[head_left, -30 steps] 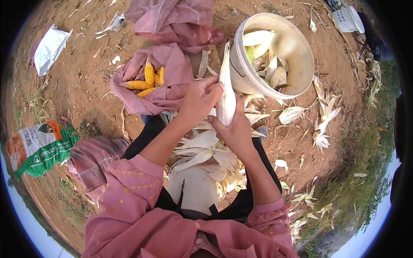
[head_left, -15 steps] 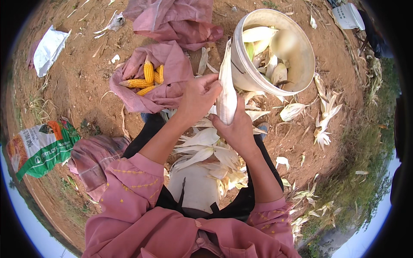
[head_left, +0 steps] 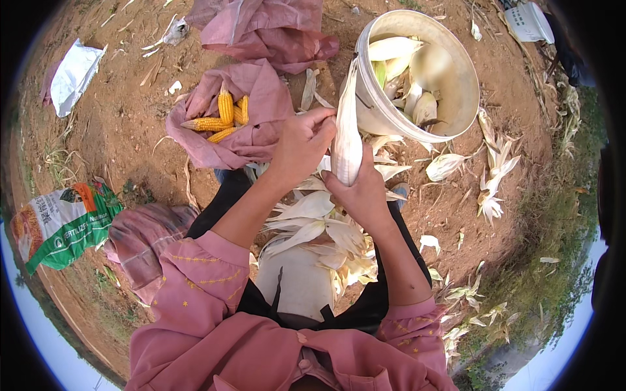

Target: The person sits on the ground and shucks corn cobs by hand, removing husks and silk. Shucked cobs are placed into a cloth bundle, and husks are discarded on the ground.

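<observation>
An unpeeled ear of corn (head_left: 347, 133), wrapped in pale dry husk, stands nearly upright between my hands, its narrow tip up. My right hand (head_left: 360, 201) is closed round its thick lower end. My left hand (head_left: 305, 144) pinches at the husk's left edge, partway up. Beyond my left hand, several bare yellow corn cobs (head_left: 225, 107) lie in an open pink cloth sack (head_left: 270, 91). Just right of the ear, a white bucket (head_left: 380, 120) leans toward me with more unpeeled ears (head_left: 396, 49) inside. Loose husks (head_left: 310, 207) are heaped below my hands, between my legs.
A second pink sack (head_left: 264, 29) lies at the top. At left are a green and white printed bag (head_left: 68, 225) and a white plastic bag (head_left: 75, 73). Scattered husks and a husked ear (head_left: 445, 168) lie on the soil at right. Another white bucket (head_left: 528, 23) stands far right.
The ear and both hands have shifted very slightly to the right. My grip on the ear looks the same, with its husk still on.
</observation>
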{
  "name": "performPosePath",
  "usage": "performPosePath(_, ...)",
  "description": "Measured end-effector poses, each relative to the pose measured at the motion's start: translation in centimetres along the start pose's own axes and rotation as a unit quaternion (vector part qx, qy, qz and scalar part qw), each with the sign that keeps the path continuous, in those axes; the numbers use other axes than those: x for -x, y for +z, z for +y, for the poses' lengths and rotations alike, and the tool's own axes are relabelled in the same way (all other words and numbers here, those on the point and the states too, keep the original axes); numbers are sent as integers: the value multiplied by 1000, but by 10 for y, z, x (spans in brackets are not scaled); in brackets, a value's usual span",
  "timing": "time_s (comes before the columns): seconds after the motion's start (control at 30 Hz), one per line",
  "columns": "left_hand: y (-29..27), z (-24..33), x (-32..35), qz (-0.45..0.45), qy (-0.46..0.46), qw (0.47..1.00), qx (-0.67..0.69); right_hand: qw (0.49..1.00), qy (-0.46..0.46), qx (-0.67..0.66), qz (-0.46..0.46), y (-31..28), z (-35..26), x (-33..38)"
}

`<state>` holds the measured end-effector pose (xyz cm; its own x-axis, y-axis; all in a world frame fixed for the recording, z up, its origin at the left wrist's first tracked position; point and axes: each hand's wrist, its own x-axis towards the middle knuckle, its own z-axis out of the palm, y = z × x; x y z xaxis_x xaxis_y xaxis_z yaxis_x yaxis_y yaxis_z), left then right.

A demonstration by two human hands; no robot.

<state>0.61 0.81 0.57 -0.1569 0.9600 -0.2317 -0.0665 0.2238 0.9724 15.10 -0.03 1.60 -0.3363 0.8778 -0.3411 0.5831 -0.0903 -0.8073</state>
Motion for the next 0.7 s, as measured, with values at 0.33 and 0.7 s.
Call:
performPosePath(0.33, 2, 11, 0, -2, -33, 997, 71, 1000, -2, -8, 1, 0, 0, 0)
performPosePath(0.7, 1, 5, 0, 7, -12, 1000, 17, 1000, -11, 19, 8, 0, 2, 0)
